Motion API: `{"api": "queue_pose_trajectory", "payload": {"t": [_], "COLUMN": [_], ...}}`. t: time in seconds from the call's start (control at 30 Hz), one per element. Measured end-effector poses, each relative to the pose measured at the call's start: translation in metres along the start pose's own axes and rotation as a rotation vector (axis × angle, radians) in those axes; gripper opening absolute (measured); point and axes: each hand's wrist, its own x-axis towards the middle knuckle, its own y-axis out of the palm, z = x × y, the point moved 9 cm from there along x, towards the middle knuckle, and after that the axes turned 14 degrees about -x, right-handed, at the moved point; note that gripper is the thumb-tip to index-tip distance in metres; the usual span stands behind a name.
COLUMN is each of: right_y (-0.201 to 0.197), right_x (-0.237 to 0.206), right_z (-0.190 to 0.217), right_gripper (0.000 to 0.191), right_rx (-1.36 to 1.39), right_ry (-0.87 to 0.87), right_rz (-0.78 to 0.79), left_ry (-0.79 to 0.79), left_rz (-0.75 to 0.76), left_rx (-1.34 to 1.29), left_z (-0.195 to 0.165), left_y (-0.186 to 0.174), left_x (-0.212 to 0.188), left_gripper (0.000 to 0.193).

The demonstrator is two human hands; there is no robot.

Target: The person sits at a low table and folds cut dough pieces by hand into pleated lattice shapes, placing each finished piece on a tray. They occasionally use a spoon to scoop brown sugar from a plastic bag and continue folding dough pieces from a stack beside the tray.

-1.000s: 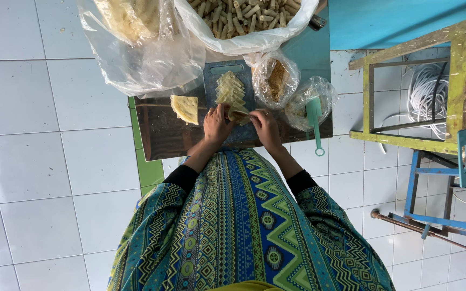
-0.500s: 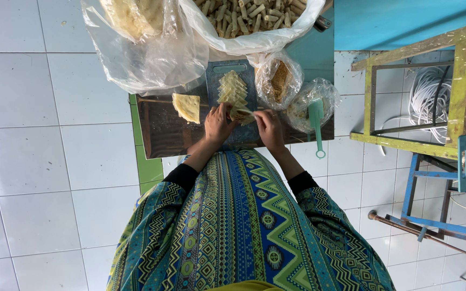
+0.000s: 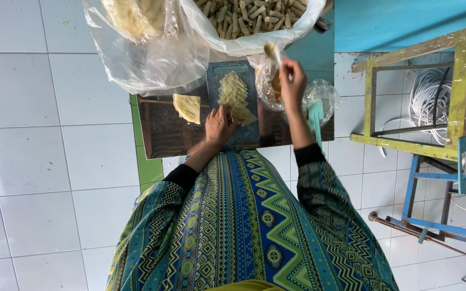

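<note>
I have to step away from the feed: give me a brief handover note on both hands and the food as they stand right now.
Left hand: flat on the near end of the stack of cut wrappers on the dark board, gripping nothing.
Right hand: raised, pinching one rolled piece just below the bag of finished rolls.
One single wrapper lies apart on the board, left of the stack.
Done: many rolls are already in the bag.
Left: the stack, the single wrapper, and the piece in hand, not yet in the bag.
</note>
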Motion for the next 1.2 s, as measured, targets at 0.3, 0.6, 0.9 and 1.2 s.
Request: {"api": "queue_pose_trajectory", "payload": {"t": [0.3, 0.6, 0.9, 1.2], "right_y": [0.025, 0.057, 0.059, 0.066], "right_x": [-0.041, -0.127, -0.136, -0.145], "right_z": [0.05, -0.012, -0.012, -0.011], "right_gripper": [0.021, 0.036, 0.016, 0.011], "right_rx": [-0.253, -0.392, -0.298, -0.093], "right_ry": [-0.331, -0.407, -0.355, -0.31], "right_rz": [0.138, 0.208, 0.252, 0.28], "left_ry": [0.058, 0.107, 0.023, 0.129], "left_rz": [-0.036, 0.004, 0.04, 0.034], "left_rx": [-0.096, -0.138, -0.189, -0.178], "left_z": [0.001, 0.008, 0.019, 0.009], "left_y": [-0.003, -0.001, -0.001, -0.005], "left_x": [-0.007, -0.014, -0.011, -0.008], "left_gripper": [0.055, 0.051, 0.032, 0.015]}}
